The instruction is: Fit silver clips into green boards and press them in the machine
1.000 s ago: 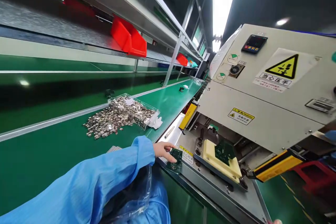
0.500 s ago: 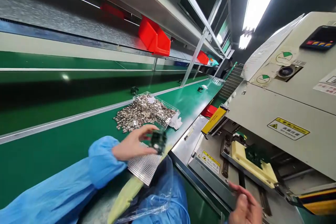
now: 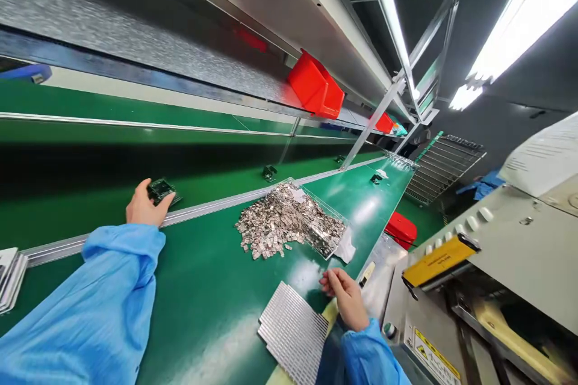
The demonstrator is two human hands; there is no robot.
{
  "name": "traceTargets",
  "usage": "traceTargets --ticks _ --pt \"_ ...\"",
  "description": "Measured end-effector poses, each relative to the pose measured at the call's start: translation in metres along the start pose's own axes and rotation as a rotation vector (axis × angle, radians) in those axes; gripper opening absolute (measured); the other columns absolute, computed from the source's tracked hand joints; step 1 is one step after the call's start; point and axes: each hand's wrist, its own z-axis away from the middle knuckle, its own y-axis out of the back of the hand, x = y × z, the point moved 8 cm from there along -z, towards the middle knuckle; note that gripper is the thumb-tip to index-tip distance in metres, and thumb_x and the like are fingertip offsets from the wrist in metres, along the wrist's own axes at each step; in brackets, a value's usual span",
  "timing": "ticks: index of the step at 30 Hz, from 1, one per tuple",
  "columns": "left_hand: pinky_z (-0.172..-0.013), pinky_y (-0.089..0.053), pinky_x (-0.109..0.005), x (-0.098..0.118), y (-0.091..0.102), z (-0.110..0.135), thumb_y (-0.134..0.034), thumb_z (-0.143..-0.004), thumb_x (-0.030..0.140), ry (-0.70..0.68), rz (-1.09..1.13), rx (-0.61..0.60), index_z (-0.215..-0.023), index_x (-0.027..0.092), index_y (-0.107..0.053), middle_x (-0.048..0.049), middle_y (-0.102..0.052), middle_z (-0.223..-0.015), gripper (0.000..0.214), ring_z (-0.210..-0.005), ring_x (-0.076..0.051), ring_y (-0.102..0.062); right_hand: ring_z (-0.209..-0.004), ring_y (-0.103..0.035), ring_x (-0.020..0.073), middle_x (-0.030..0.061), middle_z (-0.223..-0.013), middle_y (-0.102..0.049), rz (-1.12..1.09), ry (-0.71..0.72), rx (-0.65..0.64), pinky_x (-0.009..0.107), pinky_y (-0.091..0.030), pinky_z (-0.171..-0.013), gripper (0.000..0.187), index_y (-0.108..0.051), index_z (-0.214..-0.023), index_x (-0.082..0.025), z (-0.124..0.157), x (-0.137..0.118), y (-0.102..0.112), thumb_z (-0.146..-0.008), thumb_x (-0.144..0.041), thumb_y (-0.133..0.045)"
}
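Circuit board: green, dark parts on top, held up at the far aluminium rail of the green workbench.
Left hand: fingers closed on the board's edge, a firm grasp.
Right hand: fingers pinched together by the bench's near edge, just beside a ribbed metal sheet; cannot tell whether they hold anything.
Mid-bench: heap of small metal pieces in and spilling from a clear plastic tray; white cloth at its corner.
Bench right: cream press machine, with a yellow-labelled part.
Risk: an edge-only grasp could let the board slip and strike the rail. A careless right-hand move could knock the sheet or scatter the pieces.
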Motion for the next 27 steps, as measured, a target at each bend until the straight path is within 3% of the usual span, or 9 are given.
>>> traceTargets --ticks 4,7,12,16,19,23,27 --pt "-0.092 -0.046 -0.051 -0.006 -0.02 -0.02 -0.066 -0.076 0.037 -0.03 -0.036 -0.084 -0.138 0.013 -0.038 -0.0186 -0.057 -0.126 0.072 -0.1 -0.034 -0.063 -0.049 -0.055 0.0174 0.0039 -0.062 -0.064 0.131 -0.019 -0.085 0.028 -0.041 -0.048 0.058 -0.062 -0.072 -0.017 -0.044 0.017 -0.029 -0.072 -0.074 -0.052" --pt "-0.094 -0.046 -0.048 -0.004 -0.024 -0.022 -0.064 -0.077 0.04 -0.054 -0.028 -0.093 -0.138 0.016 -0.04 -0.0188 -0.055 -0.129 0.07 -0.107 -0.035 -0.06 -0.046 -0.049 0.016 -0.0003 -0.053 -0.056 0.354 0.055 -0.062 0.027 -0.037 -0.048 0.057 -0.061 -0.069 -0.019 -0.061 0.023 -0.037 -0.077 -0.073 -0.045" --pt "-0.088 -0.052 -0.033 0.003 0.001 -0.014 -0.053 -0.084 0.045 -0.048 0.022 0.064 -0.136 0.012 -0.039 -0.0206 -0.04 -0.139 0.064 -0.119 -0.028 -0.053 -0.047 -0.042 0.0151 -0.0028 -0.047 -0.046 0.518 0.138 -0.033 0.027 -0.03 -0.05 0.052 -0.059 -0.064 -0.02 -0.068 0.026 -0.039 -0.079 -0.067 -0.045" --pt "-0.081 -0.054 -0.032 0.004 0.024 -0.004 -0.046 -0.087 0.04 -0.02 0.027 0.2 -0.128 0.006 -0.043 -0.0237 -0.044 -0.131 0.053 -0.105 -0.024 -0.061 -0.048 -0.045 0.0158 -0.0016 -0.049 -0.05 0.531 0.15 -0.03 0.027 -0.032 -0.05 0.051 -0.06 -0.069 -0.019 -0.068 0.027 -0.037 -0.083 -0.064 -0.04" --pt "-0.076 -0.055 -0.031 0.008 0.023 0.006 -0.047 -0.086 0.036 -0.032 0.04 0.215 -0.118 0.01 -0.05 -0.019 -0.051 -0.123 0.041 -0.097 -0.021 -0.063 -0.048 -0.047 0.0161 -0.0005 -0.05 -0.053 0.499 0.146 -0.032 0.027 -0.034 -0.05 0.053 -0.06 -0.068 -0.02 -0.069 0.027 -0.037 -0.083 -0.066 -0.039" --pt "-0.072 -0.055 -0.03 0.019 -0.006 0.027 -0.041 -0.087 0.034 -0.062 0.101 0.097 -0.107 0.015 -0.052 -0.0103 -0.065 -0.097 0.03 -0.081 -0.018 -0.068 -0.047 -0.049 0.0164 0.0005 -0.05 -0.055 0.444 0.14 -0.029 0.027 -0.035 -0.049 0.055 -0.059 -0.066 -0.02 -0.07 0.025 -0.036 -0.081 -0.069 -0.039" --pt "-0.063 -0.055 -0.028 0.038 -0.043 0.062 -0.045 -0.082 0.037 -0.143 0.145 -0.207 -0.085 0.018 -0.057 -0.0045 -0.068 -0.071 0.023 -0.063 -0.017 -0.068 -0.048 -0.051 0.0171 0.0018 -0.052 -0.058 0.394 0.132 -0.015 0.027 -0.036 -0.049 0.053 -0.059 -0.066 -0.02 -0.071 0.027 -0.034 -0.08 -0.068 -0.041"
